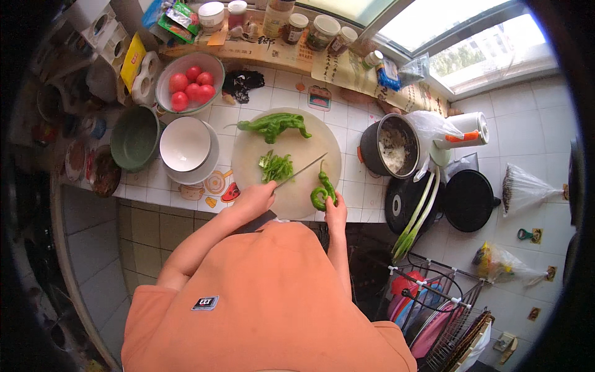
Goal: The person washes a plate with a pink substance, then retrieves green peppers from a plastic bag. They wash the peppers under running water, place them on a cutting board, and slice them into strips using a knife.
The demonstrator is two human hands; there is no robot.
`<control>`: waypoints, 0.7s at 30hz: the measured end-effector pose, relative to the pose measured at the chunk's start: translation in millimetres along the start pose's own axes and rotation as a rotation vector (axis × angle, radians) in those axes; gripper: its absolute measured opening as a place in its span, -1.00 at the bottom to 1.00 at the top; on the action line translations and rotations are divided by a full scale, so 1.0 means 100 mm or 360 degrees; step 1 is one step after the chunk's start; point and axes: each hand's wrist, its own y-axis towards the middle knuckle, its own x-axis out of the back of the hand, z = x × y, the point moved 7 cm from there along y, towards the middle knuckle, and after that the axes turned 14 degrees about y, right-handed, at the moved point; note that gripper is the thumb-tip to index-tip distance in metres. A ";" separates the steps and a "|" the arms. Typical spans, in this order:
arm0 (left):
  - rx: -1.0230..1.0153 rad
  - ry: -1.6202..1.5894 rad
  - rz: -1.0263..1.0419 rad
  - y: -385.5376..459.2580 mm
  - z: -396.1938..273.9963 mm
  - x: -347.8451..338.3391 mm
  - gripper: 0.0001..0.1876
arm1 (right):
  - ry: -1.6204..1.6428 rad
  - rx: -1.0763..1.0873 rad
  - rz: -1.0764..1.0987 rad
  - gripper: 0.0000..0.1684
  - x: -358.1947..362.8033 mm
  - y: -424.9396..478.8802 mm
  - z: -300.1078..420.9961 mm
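Note:
My left hand (254,201) grips a knife (302,171) over a round, pale cutting board (297,144); the blade points up and to the right, and the handle is mostly hidden by the fingers. Beside the blade's left side lies a small heap of cut green pepper (275,166). At the board's lower right edge, my right hand (335,210) holds a curled green pepper (327,186) by its lower end. Several whole green peppers (274,124) lie together near the far edge of the board.
On the left stand an enamel basin (165,95) of tomatoes, a green basin (135,139) and a white bowl (185,144) on a plate. To the right are a pot (369,148) of rice, scallions (420,209) and a black pan (468,200). Jars (324,31) line the windowsill.

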 end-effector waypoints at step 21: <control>-0.0028 0.0128 0.0199 0.41 -0.34 -0.25 -0.85 | -0.0247 0.0009 -0.0045 -0.43 -0.04 -0.08 0.63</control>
